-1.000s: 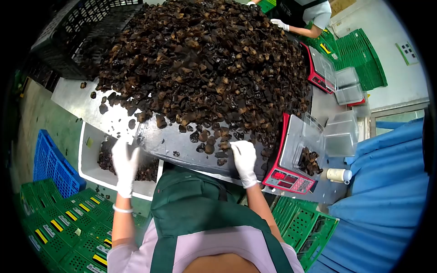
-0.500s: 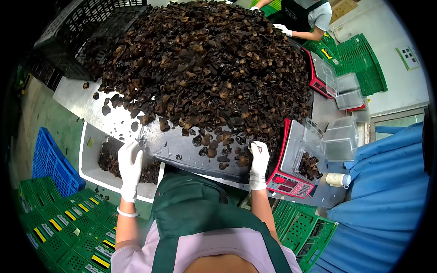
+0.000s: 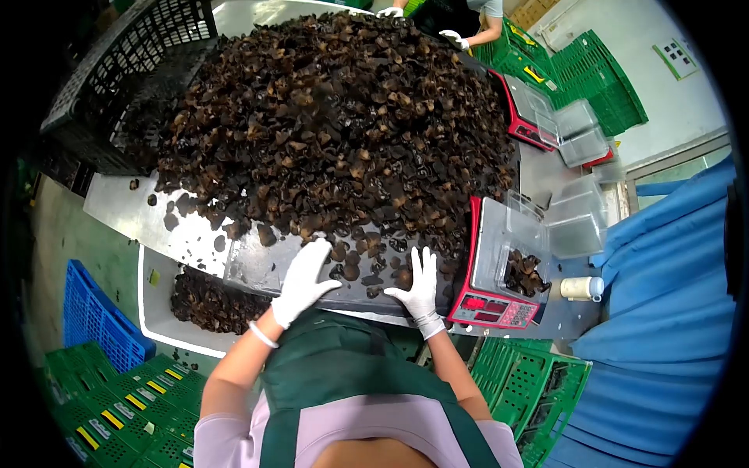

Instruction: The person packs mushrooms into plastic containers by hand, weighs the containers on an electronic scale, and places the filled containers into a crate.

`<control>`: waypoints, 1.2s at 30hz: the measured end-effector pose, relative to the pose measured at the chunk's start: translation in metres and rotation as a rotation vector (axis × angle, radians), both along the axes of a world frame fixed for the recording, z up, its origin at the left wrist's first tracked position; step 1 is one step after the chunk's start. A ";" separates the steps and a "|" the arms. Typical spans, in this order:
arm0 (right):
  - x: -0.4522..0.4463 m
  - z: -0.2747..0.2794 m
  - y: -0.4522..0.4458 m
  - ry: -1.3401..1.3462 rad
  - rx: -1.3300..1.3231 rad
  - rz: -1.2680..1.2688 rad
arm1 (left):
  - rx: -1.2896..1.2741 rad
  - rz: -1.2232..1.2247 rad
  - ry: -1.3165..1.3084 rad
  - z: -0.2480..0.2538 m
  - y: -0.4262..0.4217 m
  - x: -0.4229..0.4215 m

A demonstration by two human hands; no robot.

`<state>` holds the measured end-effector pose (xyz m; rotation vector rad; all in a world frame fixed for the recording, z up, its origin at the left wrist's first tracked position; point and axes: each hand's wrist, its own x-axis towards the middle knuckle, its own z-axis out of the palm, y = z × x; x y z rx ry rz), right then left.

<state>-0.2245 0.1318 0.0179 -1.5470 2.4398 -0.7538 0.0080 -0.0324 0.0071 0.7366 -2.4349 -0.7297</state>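
Observation:
A large heap of wood ear mushrooms [image 3: 335, 132] covers the metal table [image 3: 261, 261]. Low at the heap's front edge is my left hand [image 3: 306, 284], white-gloved, with its fingers stretched forward and thumb out to the right. My right hand [image 3: 420, 288], gloved too, lies near the loose pieces by the scale, fingers pointing up and thumb spread left. Neither hand holds anything that I can see. Just right of my right hand stands a red weighing scale [image 3: 473, 303]. On it is a clear plastic tray [image 3: 493, 257] with some mushrooms inside.
A white bin [image 3: 156, 312] holding mushrooms stands at left below the table. A black crate [image 3: 148, 47] rests at the far left. Stacked clear trays [image 3: 579, 234] and a cream flask [image 3: 579, 288] are at right. Across the table are a co-worker's gloved hands [image 3: 454, 37].
My left hand has moved right, from above the white bin to the heap's front edge. My right hand has gone from closed fingers to spread ones. The view has shifted slightly.

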 end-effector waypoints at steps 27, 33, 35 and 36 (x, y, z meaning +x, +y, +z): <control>0.007 0.002 -0.019 0.036 -0.041 0.230 | -0.103 -0.241 -0.107 -0.018 -0.002 -0.026; 0.021 0.000 -0.009 0.050 -0.023 0.168 | -0.122 -0.244 -0.180 -0.008 0.005 -0.031; 0.028 0.001 -0.010 0.042 -0.026 0.230 | -0.178 -0.250 -0.166 -0.015 0.006 -0.032; 0.032 0.002 -0.009 0.056 0.007 0.277 | -0.175 -0.262 -0.165 -0.018 0.007 -0.032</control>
